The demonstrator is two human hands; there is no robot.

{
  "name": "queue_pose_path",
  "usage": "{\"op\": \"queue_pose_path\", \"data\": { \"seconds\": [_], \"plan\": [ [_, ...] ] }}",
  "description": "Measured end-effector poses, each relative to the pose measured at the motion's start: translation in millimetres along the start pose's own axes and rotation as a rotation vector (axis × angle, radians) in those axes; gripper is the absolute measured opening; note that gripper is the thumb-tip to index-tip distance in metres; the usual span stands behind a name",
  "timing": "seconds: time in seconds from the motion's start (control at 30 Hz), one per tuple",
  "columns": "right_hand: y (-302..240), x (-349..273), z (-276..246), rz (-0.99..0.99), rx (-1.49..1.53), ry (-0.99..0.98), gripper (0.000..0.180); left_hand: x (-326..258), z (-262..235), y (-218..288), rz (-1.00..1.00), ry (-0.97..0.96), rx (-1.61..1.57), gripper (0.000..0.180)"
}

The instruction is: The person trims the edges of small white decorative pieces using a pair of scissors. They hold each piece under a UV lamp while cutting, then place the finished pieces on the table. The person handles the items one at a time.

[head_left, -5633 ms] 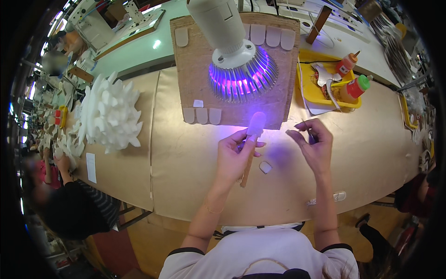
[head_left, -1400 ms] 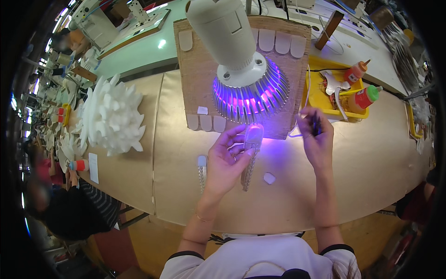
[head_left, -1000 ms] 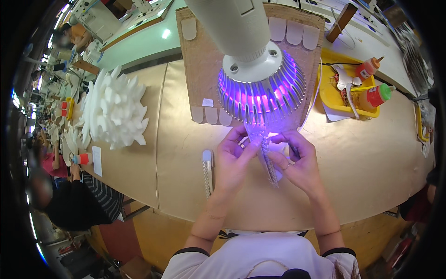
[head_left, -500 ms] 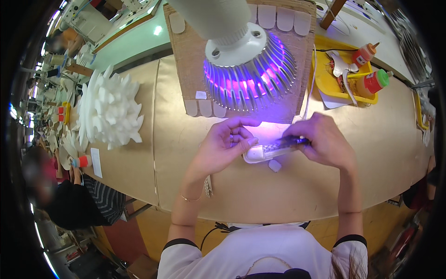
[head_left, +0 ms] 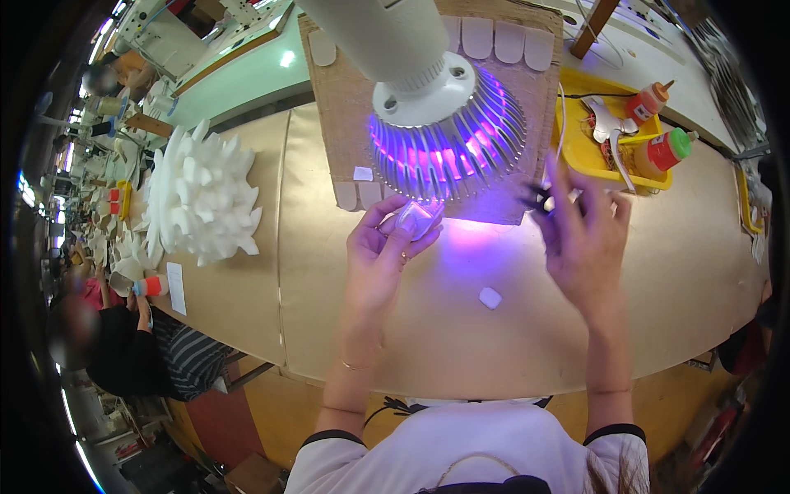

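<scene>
Left hand [head_left: 380, 262] fingers pinch small clear piece [head_left: 414, 219] under purple lamp [head_left: 448, 136]; right hand [head_left: 586, 239], beside lamp, grips dark tool [head_left: 536, 198] (blurred).

Left hand [head_left: 380, 257] pinching, right hand [head_left: 586, 240] raised, seemingly half-open

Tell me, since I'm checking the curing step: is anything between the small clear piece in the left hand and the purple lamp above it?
Nothing visible. The left hand holds the small clear piece in its fingertips just under the lamp, open air between. The right hand is off to the side.
</scene>
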State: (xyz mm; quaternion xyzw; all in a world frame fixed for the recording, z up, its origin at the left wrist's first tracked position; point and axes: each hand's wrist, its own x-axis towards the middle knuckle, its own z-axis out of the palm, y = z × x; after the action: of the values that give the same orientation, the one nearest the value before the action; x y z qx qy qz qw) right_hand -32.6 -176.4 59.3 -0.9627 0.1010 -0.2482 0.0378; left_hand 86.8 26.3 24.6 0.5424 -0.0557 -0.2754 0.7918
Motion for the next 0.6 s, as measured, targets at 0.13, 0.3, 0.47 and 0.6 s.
{"op": "queue_pose_path", "data": {
  "seconds": [0.13,0.3,0.47,0.6],
  "plan": [
    [-29,-27,14,-0.028,0.224,-0.038,0.058,-8,15,-5,0.036,0.038,-0.173,0.036],
    [-46,-34,35,0.077,0.347,0.060,0.055,-19,31,-15,0.028,-0.006,-0.056,0.038],
    [-41,-26,37,0.089,0.375,0.113,0.045,-22,32,-14,0.039,-0.069,-0.051,0.039],
    [-40,-22,39,0.092,0.424,0.122,0.037,-23,33,-15,0.027,-0.076,-0.054,0.040]
  ]
}}
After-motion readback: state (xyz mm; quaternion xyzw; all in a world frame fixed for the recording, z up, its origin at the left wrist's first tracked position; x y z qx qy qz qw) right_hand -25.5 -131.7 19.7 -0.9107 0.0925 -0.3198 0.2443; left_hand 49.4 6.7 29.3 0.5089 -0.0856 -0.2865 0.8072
